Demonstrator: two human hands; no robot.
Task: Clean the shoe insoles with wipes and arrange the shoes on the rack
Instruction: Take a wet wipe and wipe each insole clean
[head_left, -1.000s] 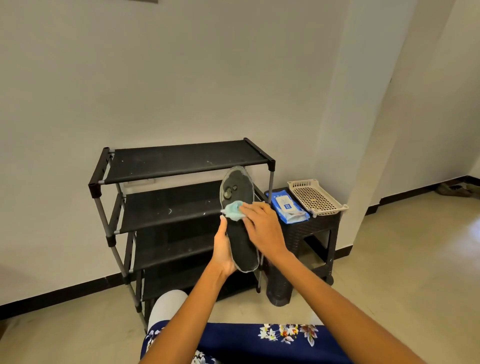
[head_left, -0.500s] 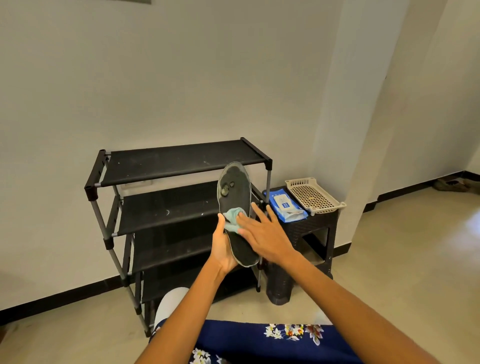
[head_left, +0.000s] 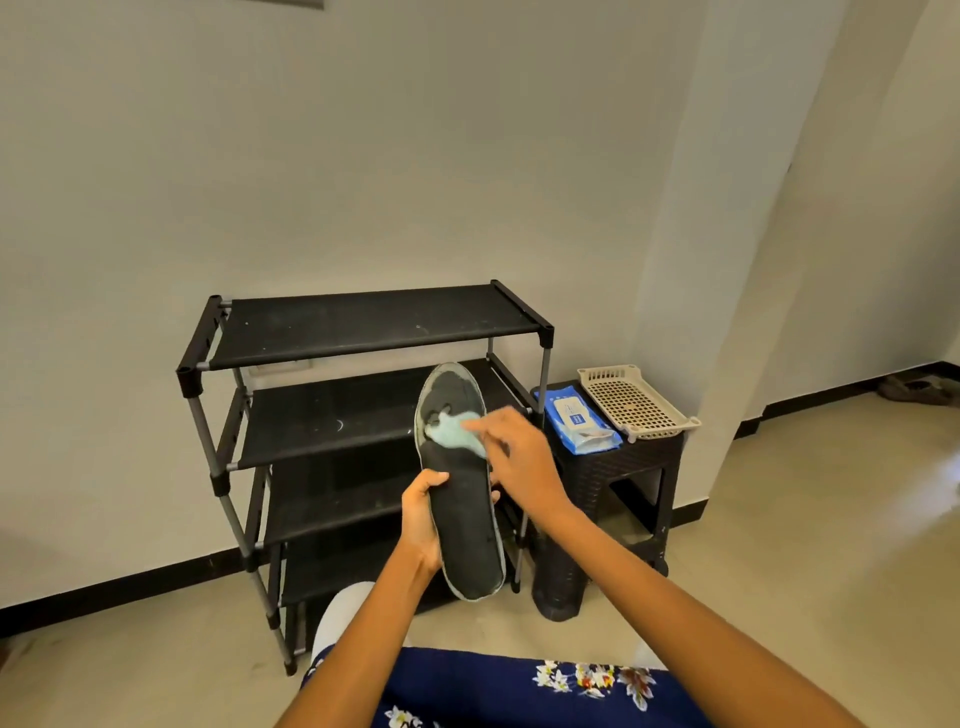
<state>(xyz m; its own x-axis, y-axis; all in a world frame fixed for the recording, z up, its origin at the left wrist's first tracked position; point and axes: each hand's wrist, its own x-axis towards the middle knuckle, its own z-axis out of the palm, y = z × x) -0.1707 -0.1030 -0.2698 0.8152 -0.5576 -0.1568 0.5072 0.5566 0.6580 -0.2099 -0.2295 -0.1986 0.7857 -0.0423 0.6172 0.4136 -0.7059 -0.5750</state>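
A black shoe insole (head_left: 463, 525) with a pale rim stands upright in front of me. My left hand (head_left: 422, 519) grips it round its left edge, thumb on the front. My right hand (head_left: 514, 457) presses a crumpled pale green wipe (head_left: 451, 431) against the upper part of the insole. Behind them stands a black shoe rack (head_left: 363, 332) with several bare shelves. A blue pack of wipes (head_left: 576, 420) lies on a dark stool to the right.
The dark woven stool (head_left: 644, 467) stands right of the rack and also carries a beige perforated tray (head_left: 634, 400). A white wall lies behind, a column at the right. A pair of shoes (head_left: 914, 389) sits on the floor far right. My blue floral clothing (head_left: 519, 691) fills the bottom.
My right hand has slid the wipe up the insole, and the fingers have gone from spread flat to curled on the wipe. The left hand has shifted lower on the insole.
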